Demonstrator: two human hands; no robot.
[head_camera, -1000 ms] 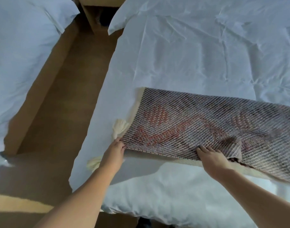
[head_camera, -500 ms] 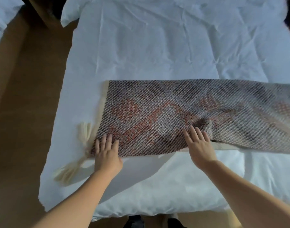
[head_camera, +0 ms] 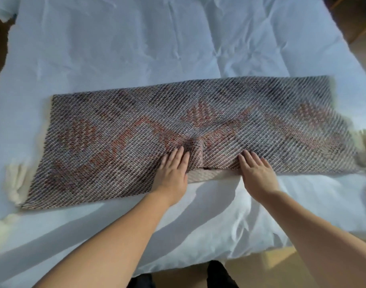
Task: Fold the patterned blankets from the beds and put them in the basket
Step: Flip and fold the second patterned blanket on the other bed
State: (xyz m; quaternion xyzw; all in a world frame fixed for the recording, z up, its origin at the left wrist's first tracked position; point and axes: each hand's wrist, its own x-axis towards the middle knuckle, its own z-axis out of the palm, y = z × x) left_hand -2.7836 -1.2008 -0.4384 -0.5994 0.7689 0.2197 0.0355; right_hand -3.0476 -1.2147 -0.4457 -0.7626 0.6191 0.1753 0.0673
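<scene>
Woven grey-and-rust patterned blanket is lying folded lengthwise on the white bed; left hand and right hand are pressing flat, grip released. Next likely needs an end-to-end fold.

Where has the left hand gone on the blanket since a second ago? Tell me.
Yes, it moved: the left hand slid from the blanket's left tassel corner rightward to the middle, near the right hand.

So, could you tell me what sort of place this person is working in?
Most likely a bedroom: a bed with a wrinkled white sheet fills the view, a patterned blanket lies spread on it, and brown flooring shows beside it.
</scene>
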